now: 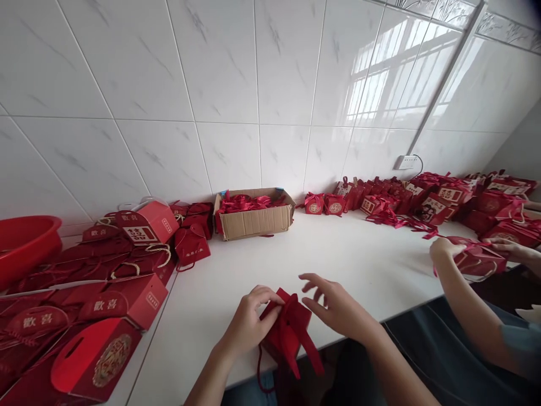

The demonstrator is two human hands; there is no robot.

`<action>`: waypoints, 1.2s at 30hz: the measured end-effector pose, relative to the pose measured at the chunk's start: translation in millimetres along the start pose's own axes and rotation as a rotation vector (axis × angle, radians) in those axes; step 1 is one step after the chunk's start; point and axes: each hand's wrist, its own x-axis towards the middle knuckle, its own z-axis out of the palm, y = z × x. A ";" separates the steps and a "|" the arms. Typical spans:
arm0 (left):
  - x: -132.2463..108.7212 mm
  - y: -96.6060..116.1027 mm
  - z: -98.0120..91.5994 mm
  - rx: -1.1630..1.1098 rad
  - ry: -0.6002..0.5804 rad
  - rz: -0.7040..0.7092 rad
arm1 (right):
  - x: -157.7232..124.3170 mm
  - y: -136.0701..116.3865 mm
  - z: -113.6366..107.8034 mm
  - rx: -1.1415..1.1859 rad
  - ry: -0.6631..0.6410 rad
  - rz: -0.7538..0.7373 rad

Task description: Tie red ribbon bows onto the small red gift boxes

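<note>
A small red gift box (273, 345) with a red ribbon (301, 332) tied over its top sits at the table's front edge. My left hand (253, 317) grips the box's upper left side, thumb and fingers pressed against it near the ribbon's bow. Two ribbon tails hang down over the front, and a thin dark red cord (259, 369) dangles below. Just right of the box, my right hand (332, 301) hovers with its fingers spread and nothing in them. The underside of the box is hidden.
A cardboard box (257, 224) of red ribbons stands against the tiled wall. Red gift boxes (141, 223) pile up at left beside a red basin (27, 242); more boxes (448, 197) line the back right. At right, a co-worker's hands (443, 251) hold another red box (479, 259).
</note>
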 end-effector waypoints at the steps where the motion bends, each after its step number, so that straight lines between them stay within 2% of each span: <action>1: 0.0 0.9 -1.2 -0.001 -0.008 -0.002 | 4.8 3.1 2.7 0.016 -0.027 -0.051; 3: 0.3 2.2 -3.2 0.009 -0.022 -0.010 | 13.1 8.1 9.3 0.042 -0.091 -0.141; 6: 0.9 3.0 -5.5 0.050 -0.039 -0.009 | 19.3 12.2 15.5 0.040 -0.043 -0.229; 8: 1.2 2.7 -8.1 0.089 -0.053 0.001 | 20.2 14.7 15.5 -0.011 -0.026 -0.311; 11: 1.0 0.0 -16.3 0.170 -0.069 -0.001 | 19.5 20.8 12.0 -0.160 -0.073 -0.425; 15: -1.4 -7.4 -31.2 0.253 -0.074 -0.049 | 14.9 29.1 9.2 -0.258 -0.109 -0.460; 20: -4.1 -15.5 -37.6 0.191 -0.051 -0.075 | 10.6 29.8 11.1 -0.174 -0.080 -0.450; 27: 2.2 -18.3 -29.2 0.043 -0.107 -0.131 | 19.5 30.6 17.4 -0.146 -0.020 -0.438; 33: 8.9 -13.3 -2.9 -0.130 0.090 -0.204 | 19.1 34.4 25.2 -0.022 0.045 -0.383; 36: 10.0 -12.7 7.1 -0.212 0.124 -0.248 | 17.4 37.2 27.9 0.077 0.105 -0.323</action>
